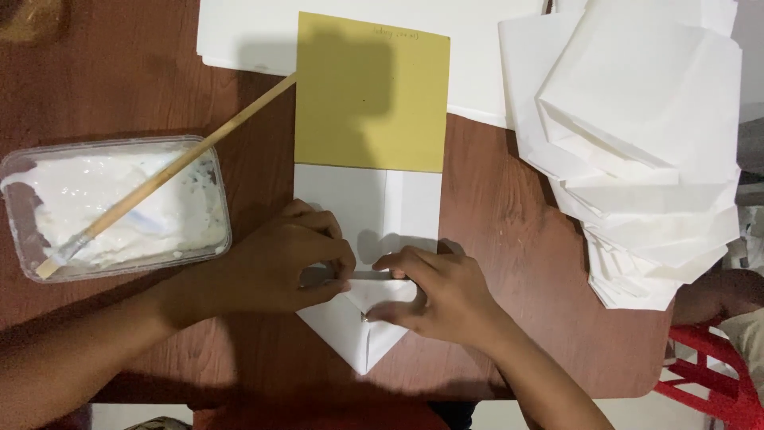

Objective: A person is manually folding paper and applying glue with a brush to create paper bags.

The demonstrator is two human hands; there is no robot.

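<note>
A white paper piece (370,215) lies on the brown table, wrapped around the lower end of a yellow card (370,95). Its near end is folded into a point (358,342). My left hand (274,263) presses the fold from the left with fingers bent. On the right side of the fold, my right hand (434,291) pushes down with fingertips on the crease. Both hands rest on the paper and hide the middle of the fold.
A clear plastic tub of white paste (119,207) stands at the left, with a wooden-handled brush (171,171) lying across it. A fanned stack of folded white paper (637,135) fills the right. White sheets (247,36) lie at the back. A red stool (708,366) is at the lower right.
</note>
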